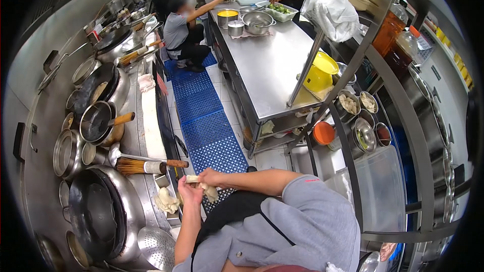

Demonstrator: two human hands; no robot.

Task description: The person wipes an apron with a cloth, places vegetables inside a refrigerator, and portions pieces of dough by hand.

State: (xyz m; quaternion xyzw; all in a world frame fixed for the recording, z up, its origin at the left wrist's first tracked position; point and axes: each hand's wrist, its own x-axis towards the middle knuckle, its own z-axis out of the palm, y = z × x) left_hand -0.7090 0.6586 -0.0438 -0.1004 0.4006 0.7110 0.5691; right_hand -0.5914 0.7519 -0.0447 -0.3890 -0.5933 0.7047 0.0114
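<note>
A pale cloth [207, 189] hangs between my two hands, partly bunched and partly drooping below them. My left hand [189, 189] has its fingers wrapped round one end of it. At the other end, my right hand [209, 177] is closed on the same cloth. Just left of my hands, another crumpled pale cloth [166, 201] lies at the stove's edge. A ladle with a wooden handle [176, 162] and a bristle brush [138, 166] rest above it.
Woks [96, 211] and pots line the stove at left, with a perforated strainer [157, 247] near me. Blue mats [201, 116] cover the aisle, where a person [179, 32] crouches beside the steel table [267, 70]. Metal shelving [353, 171] stands close on my right.
</note>
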